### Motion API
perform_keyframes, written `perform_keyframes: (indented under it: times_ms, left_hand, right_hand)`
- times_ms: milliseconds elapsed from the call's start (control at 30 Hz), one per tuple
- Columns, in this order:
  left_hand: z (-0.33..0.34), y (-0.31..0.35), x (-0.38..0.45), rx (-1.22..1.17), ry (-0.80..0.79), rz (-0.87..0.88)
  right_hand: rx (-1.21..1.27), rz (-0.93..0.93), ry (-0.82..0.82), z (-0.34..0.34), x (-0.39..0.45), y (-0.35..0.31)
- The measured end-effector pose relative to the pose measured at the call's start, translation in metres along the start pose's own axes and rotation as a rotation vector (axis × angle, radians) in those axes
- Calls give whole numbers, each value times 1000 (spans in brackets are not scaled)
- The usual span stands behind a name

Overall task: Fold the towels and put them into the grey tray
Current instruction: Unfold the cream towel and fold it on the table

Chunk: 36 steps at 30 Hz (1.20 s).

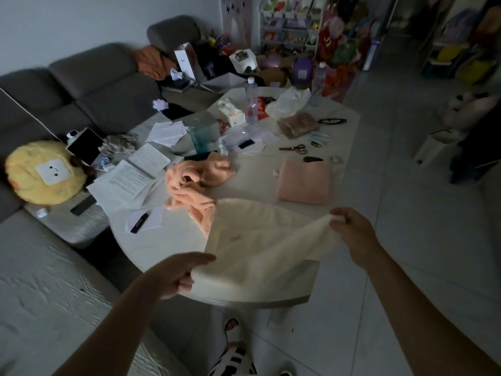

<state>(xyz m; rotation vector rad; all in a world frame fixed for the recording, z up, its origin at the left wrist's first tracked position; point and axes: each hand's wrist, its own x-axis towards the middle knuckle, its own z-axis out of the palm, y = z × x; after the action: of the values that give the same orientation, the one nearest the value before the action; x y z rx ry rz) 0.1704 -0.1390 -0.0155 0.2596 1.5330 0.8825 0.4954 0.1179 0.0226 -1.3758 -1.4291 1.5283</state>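
Observation:
A cream towel (257,245) is stretched out just above the near end of the white table (151,240). My left hand (179,275) pinches its near left corner, and my right hand (352,229) pinches its right corner. Behind the cream towel lies a crumpled peach towel (195,183). A pink towel (305,181), folded into a neat rectangle, rests flat on the table to the right. No grey tray can be made out in this dim view.
Papers (130,177), a pen (139,222), scissors (294,148), a plastic bottle (251,101) and a tissue box (231,114) clutter the table's far half. A grey sofa (81,85) with a yellow cushion (40,172) runs along the left. Tiled floor (406,213) lies to the right.

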Motion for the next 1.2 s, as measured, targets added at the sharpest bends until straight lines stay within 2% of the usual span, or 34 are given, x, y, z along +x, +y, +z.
perform_keyframes:
  times_ms: [267, 400, 467, 567, 667, 733, 800, 867, 967, 1067, 1200]
  left_hand:
    - [11, -46, 12, -7, 185, -144]
    - [11, -52, 16, 44, 90, -240]
    - [11, -50, 15, 99, -14, -275]
    - [10, -55, 14, 383, -93, -284]
    - [6, -56, 13, 502, -30, -217]
    - [-2, -47, 11, 368, 17, -140]
    - [-13, -29, 10, 177, 67, -66]
    - [-23, -2, 10, 41, 120, -13]
    - [-30, 50, 8, 61, 300, 46]
    - [-34, 109, 5, 44, 489, 234]
    - [-39, 184, -12, -73, 570, 513]
  right_hand:
    - [17, 7, -14, -24, -8, 18]
    - [110, 36, 3, -29, -9, 34]
    - [176, 68, 48, -33, -11, 48]
    - [228, 168, 161, -43, -15, 74]
    - [114, 298, 250, -50, -21, 95]
    - [16, 320, 251, -49, -20, 91]
    - [-10, 260, 237, -44, -13, 71]
    - [-74, 115, 223, -34, -1, 42]
    - [-75, -32, 210, -15, 23, -12]
    - [-44, -62, 198, 2, 51, -66]
    - [-29, -155, 188, 14, 70, -133]
